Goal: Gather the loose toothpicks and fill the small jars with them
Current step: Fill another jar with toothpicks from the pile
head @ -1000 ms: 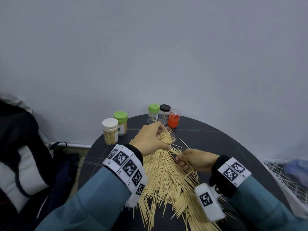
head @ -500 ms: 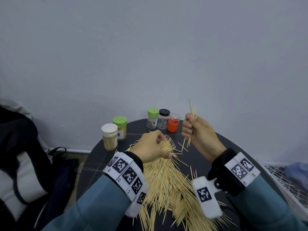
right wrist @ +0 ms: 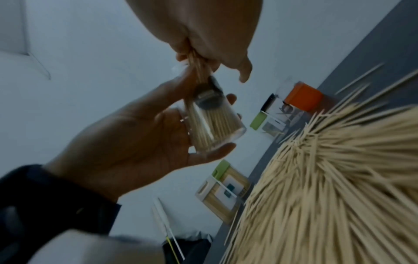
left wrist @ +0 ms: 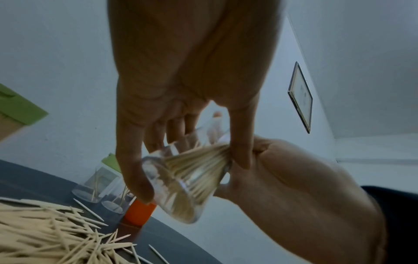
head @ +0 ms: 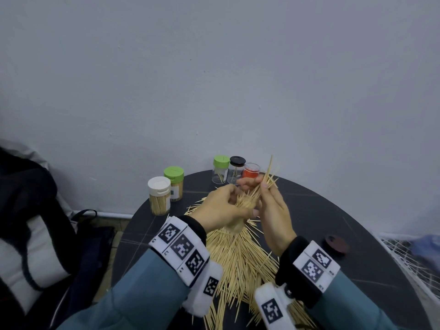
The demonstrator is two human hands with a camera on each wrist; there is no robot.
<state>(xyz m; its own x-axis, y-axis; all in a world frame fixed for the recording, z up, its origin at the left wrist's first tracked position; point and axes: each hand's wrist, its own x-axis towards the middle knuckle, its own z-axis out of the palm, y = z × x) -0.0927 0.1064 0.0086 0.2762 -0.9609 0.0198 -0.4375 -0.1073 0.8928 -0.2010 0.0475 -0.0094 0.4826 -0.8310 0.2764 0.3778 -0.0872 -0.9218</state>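
Both hands meet above the pile, toward twelve o'clock of the round table (head: 333, 210): the left hand (head: 221, 208) curls round a small clear jar (left wrist: 183, 184), tilted with its mouth toward the right hand (head: 273, 206), which pinches a bundle of toothpicks (right wrist: 199, 69) whose lower ends are already inside the mouth. To do this step well, I judge the jar should stay tilted and steady while the bundle is kept tight and parallel and slid down along the wall; stray tips splaying at the top, plain in the head view, could catch on the rim and spill. The jar is see-through, already well packed with pale sticks lying side by side. The loose toothpicks (head: 238, 263) form a dense fan from the table's centre down to six o'clock, so much is left to gather. Five more jars stand from ten to twelve o'clock; the two clear ones hold only a few sticks.
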